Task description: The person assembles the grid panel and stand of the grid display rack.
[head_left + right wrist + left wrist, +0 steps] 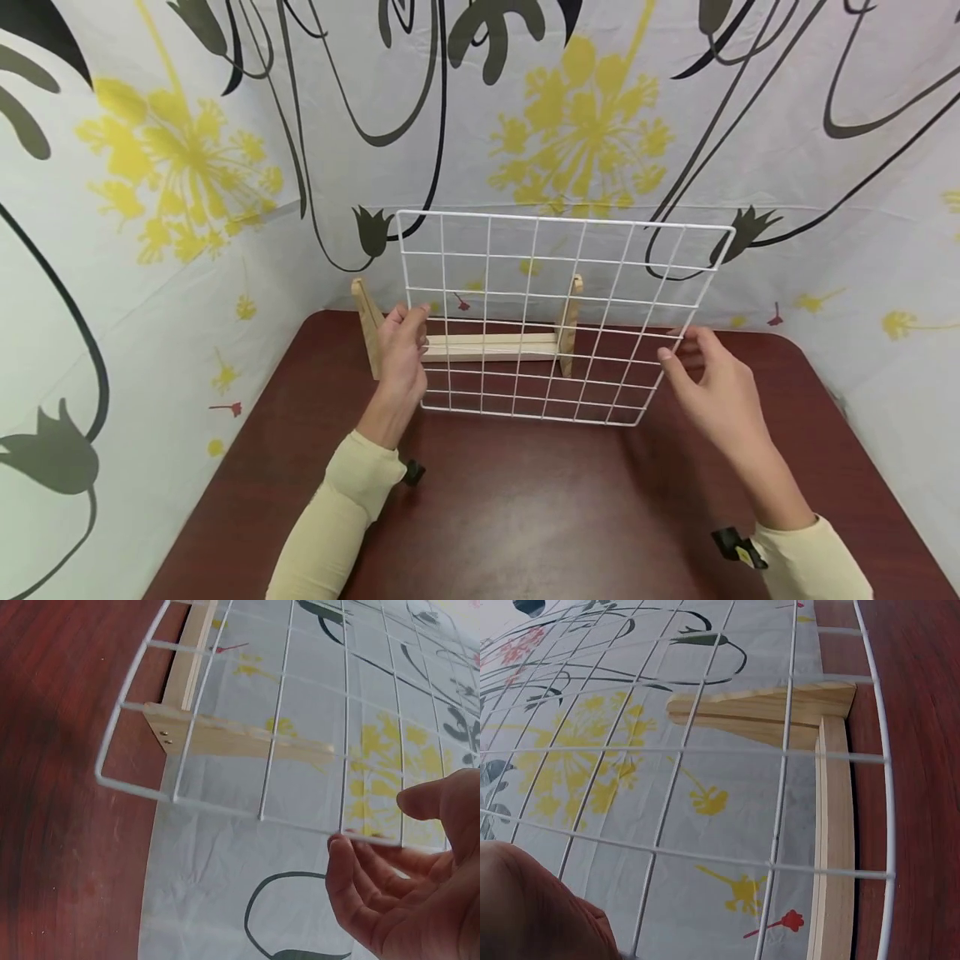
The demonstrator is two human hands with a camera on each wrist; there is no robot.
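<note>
A white wire grid (558,321) is tilted above the table, its top edge higher and wider in the head view than its bottom edge. The left hand (401,354) grips its left side; in the left wrist view only part of that hand (536,915) shows. At the grid's right side, the right hand (716,387) holds it loosely. The right wrist view shows this hand (412,877) with fingertips at the edge wire and the thumb apart from them. Behind the grid stands a wooden frame (491,347) with two uprights, seen through the wires.
The dark red table (510,500) has its back edge near the wooden frame. A white patterned cloth (315,125) hangs behind and at both sides. Dark straps with small devices are at both wrists, by light sleeves.
</note>
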